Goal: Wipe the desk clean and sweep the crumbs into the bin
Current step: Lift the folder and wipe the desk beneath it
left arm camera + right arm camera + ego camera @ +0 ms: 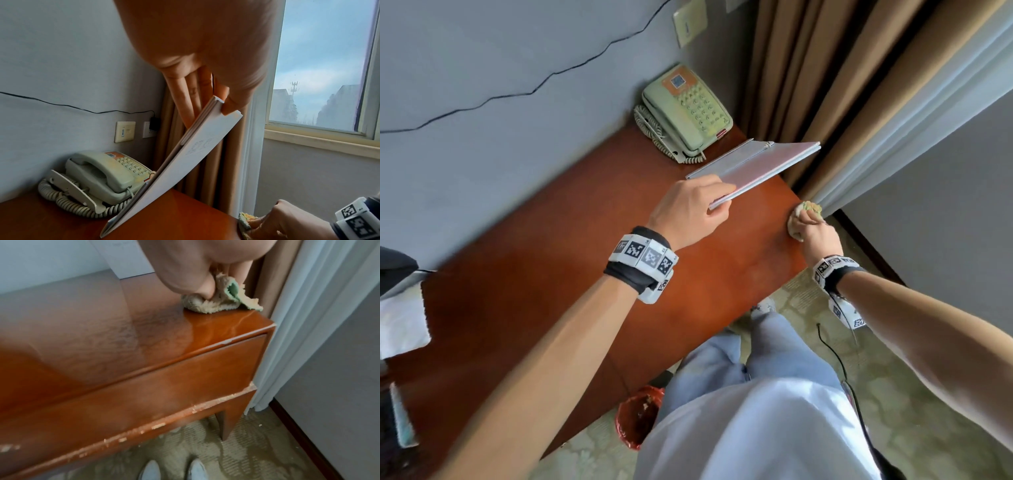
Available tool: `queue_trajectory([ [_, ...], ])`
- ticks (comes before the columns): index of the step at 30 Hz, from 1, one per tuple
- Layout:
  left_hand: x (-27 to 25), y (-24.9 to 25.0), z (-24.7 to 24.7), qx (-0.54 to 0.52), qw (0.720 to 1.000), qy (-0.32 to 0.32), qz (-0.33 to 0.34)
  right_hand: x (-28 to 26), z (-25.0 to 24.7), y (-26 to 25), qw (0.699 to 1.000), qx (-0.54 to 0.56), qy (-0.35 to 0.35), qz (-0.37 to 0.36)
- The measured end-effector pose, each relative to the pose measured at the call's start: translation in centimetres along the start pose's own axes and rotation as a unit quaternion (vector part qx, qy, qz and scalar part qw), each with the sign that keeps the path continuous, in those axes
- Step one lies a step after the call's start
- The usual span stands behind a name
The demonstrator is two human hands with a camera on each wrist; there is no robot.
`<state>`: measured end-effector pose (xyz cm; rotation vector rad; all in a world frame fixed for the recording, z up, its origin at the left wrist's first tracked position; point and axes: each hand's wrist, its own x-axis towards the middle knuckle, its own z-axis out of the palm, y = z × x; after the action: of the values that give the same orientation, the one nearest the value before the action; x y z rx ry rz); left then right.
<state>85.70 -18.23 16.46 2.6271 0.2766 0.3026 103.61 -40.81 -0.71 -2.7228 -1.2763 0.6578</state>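
My left hand [697, 209] grips the near edge of a thin white folder [756, 164] and tilts it up, its far edge resting on the brown wooden desk [619, 267]. In the left wrist view the folder [185, 162] leans steeply, with my thumb [234, 104] pinching its top corner. My right hand [813, 233] grips a bunched beige and green cloth [804, 212] and presses it on the desk's right corner by the curtain. The right wrist view shows that cloth [222, 301] on the desk top [144, 331]. A red-lined bin [638, 414] stands on the floor under the desk's front edge.
A pale green telephone [685, 109] with a coiled cord sits at the desk's far corner by the wall. Tan and white curtains [859, 113] hang against the desk's right end. White paper [400, 322] lies at the desk's left. My legs and shoes [172, 470] stand on patterned carpet.
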Motion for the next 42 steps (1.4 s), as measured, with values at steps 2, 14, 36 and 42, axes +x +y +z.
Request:
queue_trajectory([
  [2,0.2,-0.4,-0.4,-0.003,1.000,0.011,-0.013,1.5,-0.1,-1.0,1.000,-0.005,0.008,0.002],
  [14,1.0,0.0,-1.5,0.002,0.998,0.025,-0.056,4.0,7.8,-14.7,0.948,-0.164,-0.069,-0.265],
  [36,1.0,0.2,-1.0,0.026,0.995,0.074,-0.061,12.3,-2.8,-4.4,0.997,-0.009,-0.005,-0.076],
  [42,0.6,0.0,-0.6,0.031,0.995,0.076,-0.051,12.9,-2.4,-12.6,0.995,0.022,0.028,-0.094],
])
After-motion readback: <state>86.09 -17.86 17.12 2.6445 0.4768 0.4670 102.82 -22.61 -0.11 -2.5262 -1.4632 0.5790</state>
